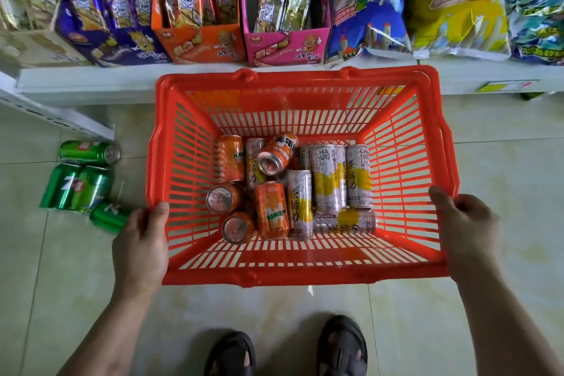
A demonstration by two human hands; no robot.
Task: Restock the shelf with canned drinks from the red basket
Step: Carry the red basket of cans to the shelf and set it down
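A person holds a red basket (195, 180) by its two short sides, its long axis running left to right, parallel to the white shelf edge (91, 82) just beyond its far rim. The left hand (141, 249) grips the left rim, thumb hooked over the top; the right hand (467, 230) grips the right rim the same way. Orange cans (271, 210) and pale tea cans (328, 178) lie jumbled on the basket floor, between the hands. Green cans (77, 188) lie on the tiled floor (503, 162) to the left, the nearest just beside the left hand. Open tile lies to the right.
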